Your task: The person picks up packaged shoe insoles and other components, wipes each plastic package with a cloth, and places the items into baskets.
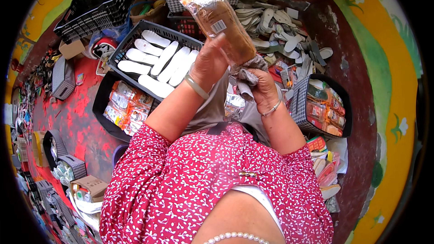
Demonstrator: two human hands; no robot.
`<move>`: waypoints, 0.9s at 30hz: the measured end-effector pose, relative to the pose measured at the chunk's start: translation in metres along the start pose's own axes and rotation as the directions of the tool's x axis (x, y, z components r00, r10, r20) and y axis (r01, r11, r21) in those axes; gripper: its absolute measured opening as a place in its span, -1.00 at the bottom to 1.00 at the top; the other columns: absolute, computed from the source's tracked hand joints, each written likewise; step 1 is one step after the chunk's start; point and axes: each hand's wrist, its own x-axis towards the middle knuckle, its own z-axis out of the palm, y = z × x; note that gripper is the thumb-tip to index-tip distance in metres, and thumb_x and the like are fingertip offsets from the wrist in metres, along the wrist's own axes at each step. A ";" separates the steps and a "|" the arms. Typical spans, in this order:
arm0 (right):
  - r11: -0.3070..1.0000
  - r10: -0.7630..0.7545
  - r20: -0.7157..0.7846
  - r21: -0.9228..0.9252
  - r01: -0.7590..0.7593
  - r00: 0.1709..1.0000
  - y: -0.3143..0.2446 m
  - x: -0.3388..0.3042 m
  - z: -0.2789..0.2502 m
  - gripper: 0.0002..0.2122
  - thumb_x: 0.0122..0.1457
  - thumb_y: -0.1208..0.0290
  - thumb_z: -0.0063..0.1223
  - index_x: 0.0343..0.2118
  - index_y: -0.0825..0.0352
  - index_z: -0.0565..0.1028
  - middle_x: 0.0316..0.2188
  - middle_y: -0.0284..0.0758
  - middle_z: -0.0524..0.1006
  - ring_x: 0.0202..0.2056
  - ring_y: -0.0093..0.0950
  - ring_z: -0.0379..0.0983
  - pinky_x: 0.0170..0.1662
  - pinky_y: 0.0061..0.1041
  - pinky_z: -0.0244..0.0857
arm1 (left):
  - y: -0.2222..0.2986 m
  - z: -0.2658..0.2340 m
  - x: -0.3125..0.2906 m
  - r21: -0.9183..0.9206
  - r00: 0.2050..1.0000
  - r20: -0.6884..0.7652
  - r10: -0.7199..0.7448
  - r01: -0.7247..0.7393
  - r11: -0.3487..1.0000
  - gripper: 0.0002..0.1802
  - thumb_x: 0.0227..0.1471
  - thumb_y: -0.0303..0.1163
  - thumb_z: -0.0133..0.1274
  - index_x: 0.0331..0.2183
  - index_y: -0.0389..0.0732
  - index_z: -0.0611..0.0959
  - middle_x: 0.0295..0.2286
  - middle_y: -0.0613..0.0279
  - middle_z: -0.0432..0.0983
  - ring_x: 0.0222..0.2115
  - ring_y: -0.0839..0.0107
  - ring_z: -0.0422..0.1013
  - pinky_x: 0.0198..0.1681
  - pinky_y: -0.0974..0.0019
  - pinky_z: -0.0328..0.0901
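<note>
My left hand (211,61) grips a long see-through plastic packet (224,25) from its left side. The packet is brown inside, with an orange and silver upper end and a white label on its face; I cannot tell what it contains. It is tilted, its top leaning to the left. My right hand (266,88) is closed on a crumpled grey cloth (245,83), which presses against the packet's lower end. Both hands are raised in front of me, above my lap.
A dark crate (122,45) of white insoles (167,58) stands at the left. Patterned bins (296,106) with orange packets (325,104) flank me. Loose insoles (275,22) are heaped at the far right. Cardboard boxes (90,185) and clutter lie on the red floor.
</note>
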 end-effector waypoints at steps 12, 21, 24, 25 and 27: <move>0.992 0.001 0.011 -0.125 0.000 1.000 -0.016 0.000 0.022 -0.72 -0.12 0.73 0.04 -0.26 0.46 0.45 -0.39 -0.25 0.53 -0.39 -0.42 0.51 -0.30 -0.49 0.41 | -0.011 0.000 0.001 0.094 0.973 -0.200 0.112 -0.094 0.991 -0.64 0.08 -0.54 -0.13 -0.04 -0.30 0.33 -0.22 -0.03 0.44 -0.18 0.15 0.42 -0.06 0.11 0.34; 0.991 0.017 0.004 -0.129 -0.017 1.000 -0.025 -0.003 0.038 -0.73 -0.14 0.74 0.05 -0.28 0.45 0.46 -0.40 -0.25 0.53 -0.37 -0.41 0.50 -0.26 -0.48 0.41 | -0.003 0.008 0.007 0.055 0.971 -0.194 0.139 -0.131 0.990 -0.63 0.09 -0.54 -0.15 -0.03 -0.32 0.30 -0.23 -0.09 0.44 -0.17 0.06 0.41 -0.08 0.06 0.35; 0.991 0.010 0.038 -0.137 -0.005 0.999 -0.024 -0.008 0.044 -0.72 -0.13 0.73 0.05 -0.27 0.43 0.46 -0.38 -0.27 0.53 -0.35 -0.43 0.50 -0.23 -0.50 0.39 | 0.001 0.013 0.004 0.056 0.967 -0.219 0.134 -0.125 0.991 -0.63 0.10 -0.53 -0.15 -0.02 -0.30 0.30 -0.22 -0.10 0.44 -0.16 0.06 0.41 -0.08 0.06 0.35; 0.993 0.022 0.034 -0.121 -0.017 0.999 -0.023 -0.009 0.044 -0.72 -0.13 0.73 0.04 -0.26 0.43 0.46 -0.38 -0.27 0.53 -0.35 -0.44 0.50 -0.24 -0.50 0.40 | 0.003 0.015 0.003 0.068 0.965 -0.221 0.141 -0.128 0.989 -0.63 0.10 -0.53 -0.15 -0.02 -0.29 0.30 -0.22 -0.10 0.44 -0.16 0.06 0.41 -0.08 0.06 0.35; 0.995 0.047 0.025 -0.089 -0.045 0.999 -0.020 -0.012 0.043 -0.72 -0.12 0.73 0.04 -0.26 0.42 0.45 -0.38 -0.28 0.52 -0.36 -0.44 0.49 -0.25 -0.50 0.40 | 0.006 0.015 0.001 0.076 0.966 -0.214 0.145 -0.132 0.988 -0.62 0.10 -0.52 -0.15 -0.01 -0.28 0.30 -0.22 -0.11 0.44 -0.16 0.06 0.41 -0.07 0.06 0.34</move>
